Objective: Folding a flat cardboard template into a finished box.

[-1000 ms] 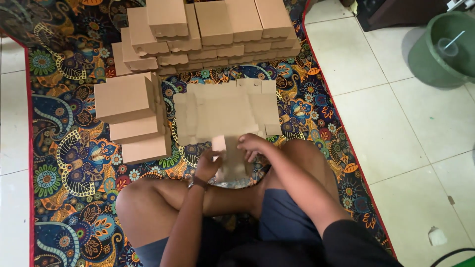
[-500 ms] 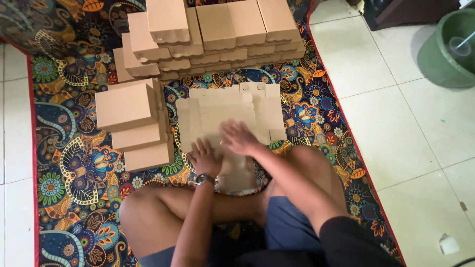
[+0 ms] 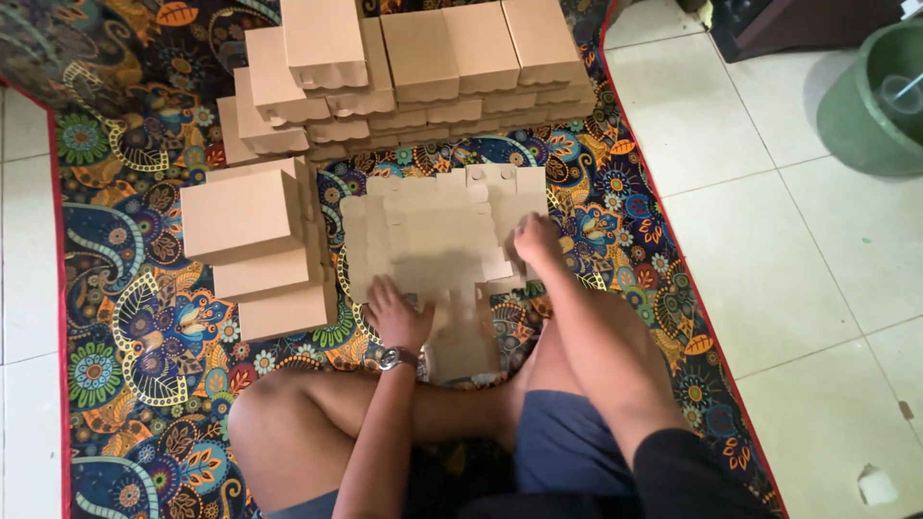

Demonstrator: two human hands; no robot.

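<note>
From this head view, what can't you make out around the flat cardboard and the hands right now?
Head view only:
- Flat cardboard blank: the left hand and right hand cover parts of it; how many sheets are stacked cannot be told.
- Its near flap: blurred, and its end is lost against the legs.
- Rear stack of folded boxes: cut off by the top edge.
- Green bucket: cut off by the right edge; contents unclear.
</note>
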